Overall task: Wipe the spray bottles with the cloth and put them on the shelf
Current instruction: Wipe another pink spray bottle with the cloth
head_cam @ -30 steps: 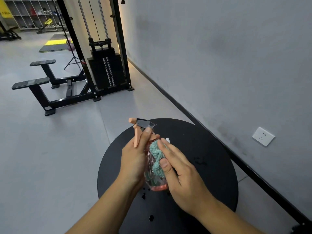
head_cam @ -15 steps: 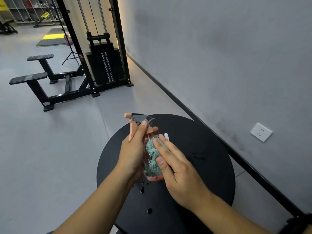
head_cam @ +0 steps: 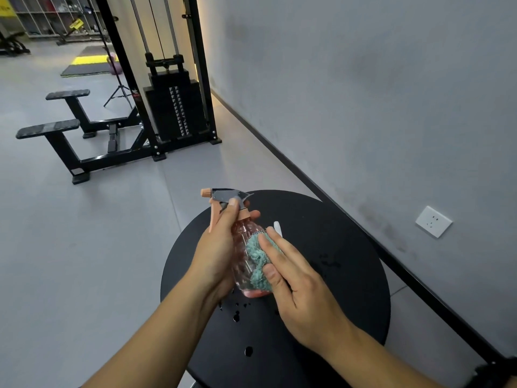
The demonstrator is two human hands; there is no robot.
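Two hands meet at frame centre: the left hand point(head_cam: 216, 256) grips the pink spray bottle point(head_cam: 242, 247), the right hand point(head_cam: 296, 287) presses a teal cloth point(head_cam: 258, 261) flat-fingered against its side

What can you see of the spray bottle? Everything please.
The spray bottle has a clear pinkish ribbed plastic body, a peach collar, nozzle tip and trigger, and a grey head. It is held roughly upright over the round black table. The left hand grips its neck and side; the right hand presses a teal cloth against its body.
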